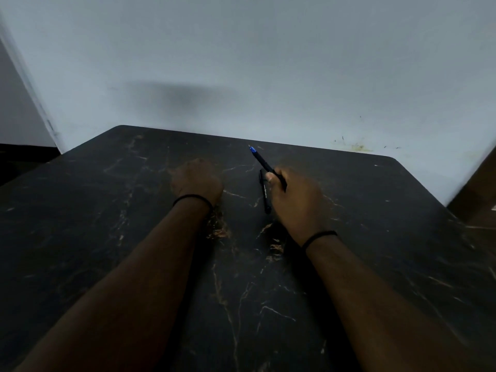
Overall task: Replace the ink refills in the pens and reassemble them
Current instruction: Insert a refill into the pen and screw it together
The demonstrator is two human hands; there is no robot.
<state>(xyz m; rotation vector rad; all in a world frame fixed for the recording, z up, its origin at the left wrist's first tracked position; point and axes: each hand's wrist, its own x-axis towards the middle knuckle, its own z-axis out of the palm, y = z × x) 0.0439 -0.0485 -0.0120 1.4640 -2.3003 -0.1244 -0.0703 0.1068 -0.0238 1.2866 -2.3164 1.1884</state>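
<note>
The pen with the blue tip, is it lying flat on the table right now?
No, the right hand grips the blue-tipped pen with its tip pointing up and away, while a second black pen lies on the table.

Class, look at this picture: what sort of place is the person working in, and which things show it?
Probably a plain indoor room, at a table pushed against a wall. Clues: the dark marble-patterned table, the bare pale wall behind it, and a doorway edge at far left.

A dim room it was, a dark marble-patterned table point(112, 210) with pale veins running under and ahead of both hands, its far edge meeting a plain pale blue-grey wall point(268, 63), smudged with yellowish stains point(358, 147) beyond the right hand.
</note>
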